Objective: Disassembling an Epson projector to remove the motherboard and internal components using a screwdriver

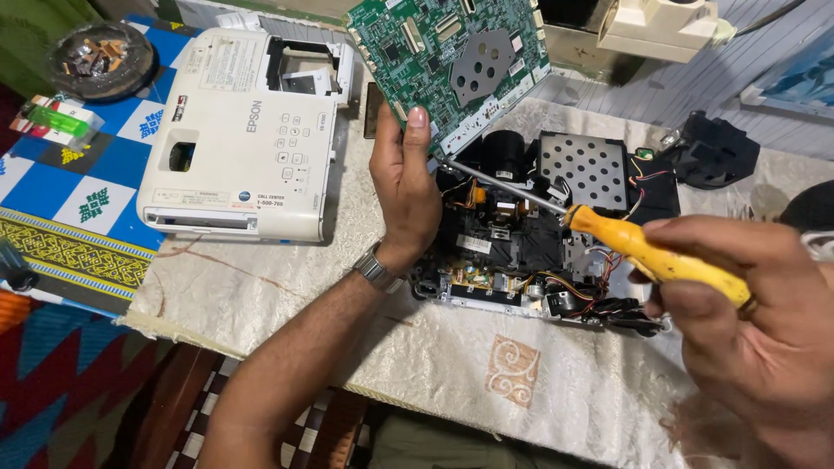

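Your left hand (404, 187) grips the green circuit board (452, 61) by its lower edge, tilting it up above the opened device (530, 234) on the cloth-covered table (287, 287). Your right hand (756, 321) is closed around a yellow-handled screwdriver (643, 247), its tip reaching under the board. 1 white cover (239, 139) lies to the left.

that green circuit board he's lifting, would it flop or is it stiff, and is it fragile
Probably stiff: the green circuit board stays flat though the left hand grips only its lower edge. Likely light, since one hand tilts it up. Likely fragile: its face is crowded with small chips and connectors.
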